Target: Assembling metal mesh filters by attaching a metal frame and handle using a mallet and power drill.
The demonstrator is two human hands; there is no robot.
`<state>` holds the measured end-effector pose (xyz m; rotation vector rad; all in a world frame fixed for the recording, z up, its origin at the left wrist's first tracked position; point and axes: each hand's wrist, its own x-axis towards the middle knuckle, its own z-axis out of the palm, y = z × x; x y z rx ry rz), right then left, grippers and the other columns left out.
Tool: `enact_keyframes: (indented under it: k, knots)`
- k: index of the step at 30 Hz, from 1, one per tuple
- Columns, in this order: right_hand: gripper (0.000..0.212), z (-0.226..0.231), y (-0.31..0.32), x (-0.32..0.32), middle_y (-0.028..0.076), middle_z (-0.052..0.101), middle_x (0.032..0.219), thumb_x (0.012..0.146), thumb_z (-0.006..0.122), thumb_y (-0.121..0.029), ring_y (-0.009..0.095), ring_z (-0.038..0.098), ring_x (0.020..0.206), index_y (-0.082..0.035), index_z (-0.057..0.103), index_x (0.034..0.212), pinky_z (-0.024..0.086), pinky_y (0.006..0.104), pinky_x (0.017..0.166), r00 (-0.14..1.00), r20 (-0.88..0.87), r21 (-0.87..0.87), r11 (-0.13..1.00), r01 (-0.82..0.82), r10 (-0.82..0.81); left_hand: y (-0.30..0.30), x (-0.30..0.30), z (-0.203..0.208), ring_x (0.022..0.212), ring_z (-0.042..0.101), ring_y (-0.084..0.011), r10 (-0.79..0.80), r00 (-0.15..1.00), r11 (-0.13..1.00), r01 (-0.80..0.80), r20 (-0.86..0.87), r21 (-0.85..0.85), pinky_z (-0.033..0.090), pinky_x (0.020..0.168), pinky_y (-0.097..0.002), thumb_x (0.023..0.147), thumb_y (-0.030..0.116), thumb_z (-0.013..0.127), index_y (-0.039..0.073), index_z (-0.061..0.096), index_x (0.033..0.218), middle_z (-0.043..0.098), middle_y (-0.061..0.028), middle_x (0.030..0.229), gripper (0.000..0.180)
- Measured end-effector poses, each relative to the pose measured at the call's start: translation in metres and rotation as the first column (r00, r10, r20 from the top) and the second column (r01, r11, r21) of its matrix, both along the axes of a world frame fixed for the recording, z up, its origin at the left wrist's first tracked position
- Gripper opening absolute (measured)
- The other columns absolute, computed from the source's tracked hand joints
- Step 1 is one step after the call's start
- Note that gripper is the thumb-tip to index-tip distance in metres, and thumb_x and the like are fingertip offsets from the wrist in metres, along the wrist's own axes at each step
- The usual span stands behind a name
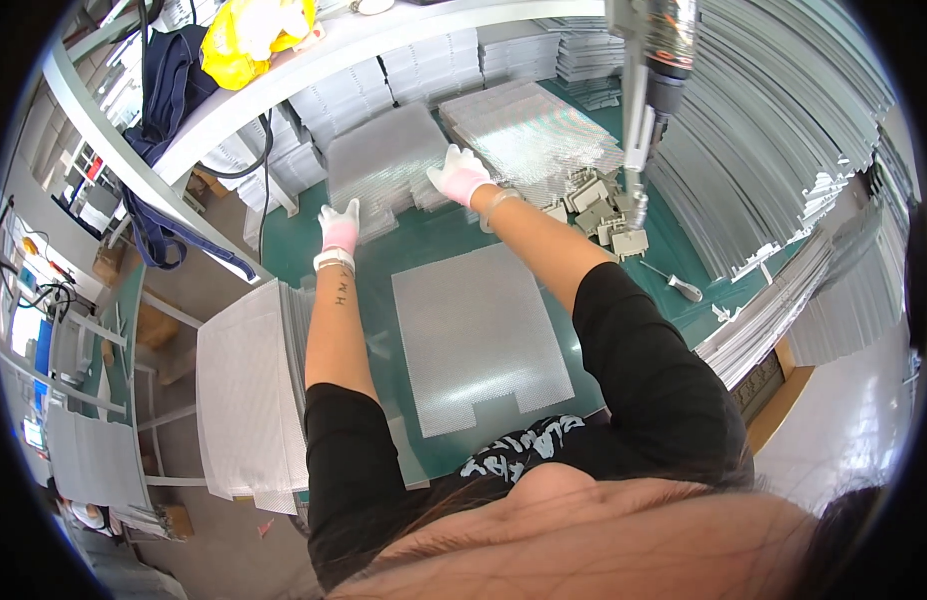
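Observation:
Both my hands wear white-and-pink gloves and reach forward over the green tabletop (379, 262). At the near left corner of a stack of translucent ribbed sheets (389, 150), my left hand (339, 228) has its thumb and fingers apart. My right hand (461, 175) is by the right edge of that stack, fingers and thumb spread; I see nothing held in either. Close to me, between my forearms, one grey mesh-patterned sheet (481, 330) with a notched near edge lies flat on the table.
Right of my right hand are a second sheet stack (534, 130), several beige plastic parts (594, 205) and a screwdriver (684, 288). A power driver (671, 60) hangs above. Tall grey panel stacks (774, 130) stand right; white sheets (249, 390) lie left, below a white shelf frame (174, 165).

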<state>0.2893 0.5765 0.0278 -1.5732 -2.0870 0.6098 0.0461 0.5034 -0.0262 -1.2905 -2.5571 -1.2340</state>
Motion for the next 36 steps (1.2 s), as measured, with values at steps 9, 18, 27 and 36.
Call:
enact_keyframes:
  k: [9,18,27,36]
  knots:
    - [0.053,0.025,0.024,0.017,0.021,0.068,0.106,0.086,0.062,-0.026,0.03,0.068,0.097,0.001,0.054,0.131,0.042,0.0455,0.102,0.988,-0.056,0.505,0.858,-0.096,0.143,-0.007,0.058,0.09,0.129,0.053,-0.0312,-0.113,0.92,0.968,0.016,-0.374,-0.252,0.038,0.108,-0.0492,0.088,0.033,0.062,0.004,0.049,0.14,0.053,-0.0176,0.142,0.061]
    - [0.083,0.043,-0.015,0.04,0.024,0.058,0.133,0.082,0.065,-0.012,0.034,0.06,0.117,-0.006,0.026,0.155,0.046,0.035,0.103,0.826,-0.464,0.229,0.944,-0.238,0.32,-0.06,-0.093,0.032,0.124,0.053,-0.024,-0.469,0.859,0.858,0.498,-0.206,0.124,0.045,0.1,-0.0304,0.08,-0.009,0.065,-0.003,0.031,0.15,0.051,-0.0218,0.14,0.078]
    - [0.061,0.021,0.016,0.064,0.02,0.064,0.126,0.081,0.061,-0.01,0.028,0.063,0.108,-0.007,0.051,0.142,0.048,0.0341,0.096,0.703,-0.611,0.275,0.93,-0.243,0.364,-0.026,-0.004,0.053,0.1,0.061,-0.0186,-0.575,0.568,0.797,0.225,0.589,0.561,0.053,0.08,-0.0284,0.09,0.001,0.064,0.007,0.029,0.153,0.059,-0.0148,0.125,0.072]
    - [0.082,-0.001,-0.139,0.141,0.017,0.056,0.134,0.075,0.06,-0.002,0.022,0.06,0.098,-0.008,0.034,0.152,0.049,0.0308,0.088,0.674,-0.587,0.228,0.891,-0.392,0.447,-0.193,0.105,0.05,0.098,0.056,-0.0118,-0.444,0.839,0.842,0.271,0.313,0.467,0.048,0.083,-0.0232,0.087,-0.008,0.057,0.006,0.018,0.157,0.059,-0.0107,0.121,0.081]
